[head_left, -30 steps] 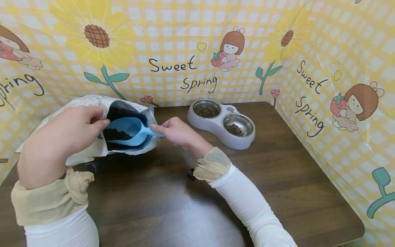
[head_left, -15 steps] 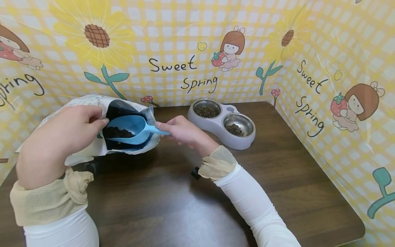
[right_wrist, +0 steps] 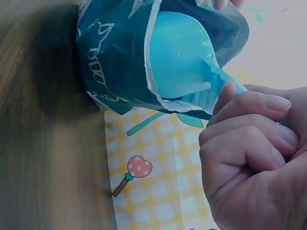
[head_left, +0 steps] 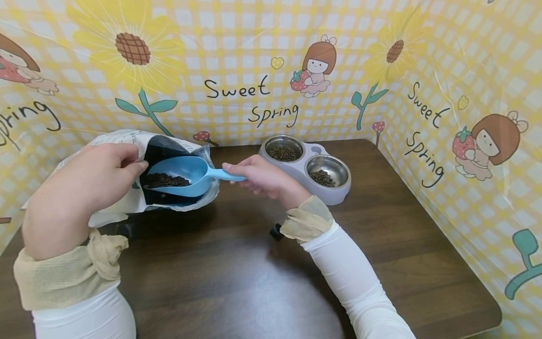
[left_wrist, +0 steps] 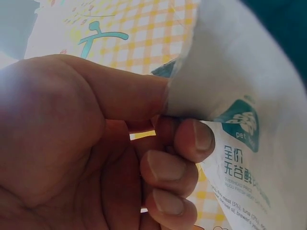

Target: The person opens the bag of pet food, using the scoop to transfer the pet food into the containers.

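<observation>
A white and teal pet food bag (head_left: pixel 127 136) lies on its side at the left of the table, mouth facing right. My left hand (head_left: pixel 91 176) pinches the edge of its mouth between thumb and fingers, as the left wrist view (left_wrist: pixel 144 115) confirms. The right hand (head_left: pixel 264 176) grips the handle of a light blue scoop (head_left: pixel 199 176), whose bowl sits in the bag's mouth. Dark brown kibble (head_left: pixel 167 180) lies in the scoop. From the right wrist, the scoop's underside (right_wrist: pixel 182 57) shows within the bag's rim, fingers curled by the handle.
Behind the right hand stands a grey double pet bowl (head_left: pixel 334 195) with two steel dishes, each holding some kibble. A patterned yellow checked cloth (head_left: pixel 237 37) rises behind and to the right of the brown wooden table (head_left: pixel 237 278).
The right hand has drawn the scoop a little to the right, outward from the bag, and slightly up. My left hand has hardly moved on the bag's edge.
</observation>
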`<state>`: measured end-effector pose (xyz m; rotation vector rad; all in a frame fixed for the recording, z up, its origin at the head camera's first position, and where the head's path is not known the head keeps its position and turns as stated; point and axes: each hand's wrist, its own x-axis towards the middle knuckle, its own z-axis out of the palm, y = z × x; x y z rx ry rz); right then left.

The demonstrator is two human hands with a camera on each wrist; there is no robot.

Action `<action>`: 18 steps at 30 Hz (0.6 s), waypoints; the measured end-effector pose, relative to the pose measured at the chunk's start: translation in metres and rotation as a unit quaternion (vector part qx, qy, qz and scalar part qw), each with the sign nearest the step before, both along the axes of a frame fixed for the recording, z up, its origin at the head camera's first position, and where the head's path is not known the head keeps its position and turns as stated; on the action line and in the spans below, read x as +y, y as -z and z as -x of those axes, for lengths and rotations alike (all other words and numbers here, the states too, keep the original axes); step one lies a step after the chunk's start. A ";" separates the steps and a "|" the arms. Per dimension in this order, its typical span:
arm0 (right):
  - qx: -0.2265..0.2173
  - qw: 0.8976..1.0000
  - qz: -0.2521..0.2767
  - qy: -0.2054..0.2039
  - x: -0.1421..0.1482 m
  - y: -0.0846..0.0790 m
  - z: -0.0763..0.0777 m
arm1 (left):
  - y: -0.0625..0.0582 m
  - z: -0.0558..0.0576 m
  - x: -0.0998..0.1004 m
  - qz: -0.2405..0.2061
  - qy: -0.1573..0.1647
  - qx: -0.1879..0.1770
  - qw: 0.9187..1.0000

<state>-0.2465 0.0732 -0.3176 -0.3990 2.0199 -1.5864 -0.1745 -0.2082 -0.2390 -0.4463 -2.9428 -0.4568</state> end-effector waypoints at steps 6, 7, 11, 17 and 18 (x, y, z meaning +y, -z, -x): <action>0.004 1.000 0.003 -0.006 0.009 -0.001 0.005 | 0.001 0.000 -0.001 0.000 0.001 0.002 1.000; 0.002 1.000 0.004 -0.005 0.011 -0.001 0.005 | 0.001 0.000 -0.001 0.001 0.001 0.003 1.000; -0.006 1.000 0.006 -0.012 0.014 -0.001 0.007 | 0.001 0.001 -0.001 0.005 0.000 0.007 1.000; -0.006 1.000 0.008 -0.018 0.018 -0.005 0.008 | 0.001 0.000 -0.001 0.005 0.001 0.009 1.000; -0.005 1.000 0.008 -0.018 0.019 -0.005 0.008 | 0.001 0.000 -0.001 0.006 0.000 0.009 1.000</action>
